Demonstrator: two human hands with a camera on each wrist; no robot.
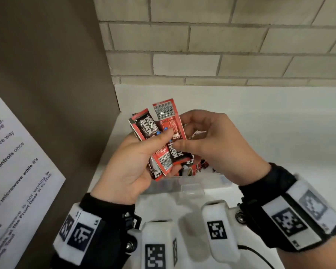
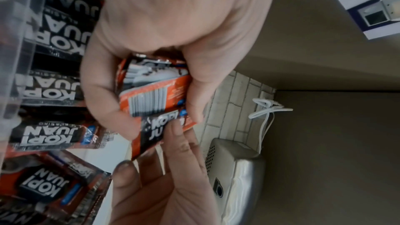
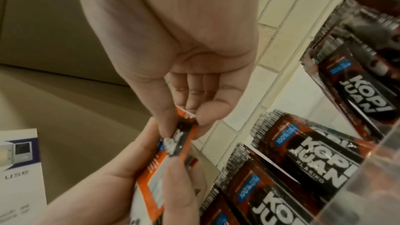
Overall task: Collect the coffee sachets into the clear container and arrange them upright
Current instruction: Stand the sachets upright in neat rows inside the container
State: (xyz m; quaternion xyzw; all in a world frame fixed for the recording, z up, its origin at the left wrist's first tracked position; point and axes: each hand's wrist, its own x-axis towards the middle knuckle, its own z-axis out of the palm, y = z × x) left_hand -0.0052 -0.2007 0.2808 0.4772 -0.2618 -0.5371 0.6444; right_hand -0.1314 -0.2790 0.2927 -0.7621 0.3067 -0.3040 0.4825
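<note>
Sachets (image 1: 159, 136) marked "KOPI JUAN": left hand (image 1: 132, 164) grip holds bunch, right hand (image 1: 211, 144) pinches one.

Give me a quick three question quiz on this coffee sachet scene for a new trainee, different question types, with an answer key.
1. True or false: the left hand holds a bunch of sachets.
2. Multiple choice: what do the right hand's thumb and fingers pinch? A) the clear container B) one sachet in the bunch C) the printed notice
3. Fill in: the wall behind the white counter is covered in pale ____.

Key: 1 true; 2 B; 3 tiles.
</note>
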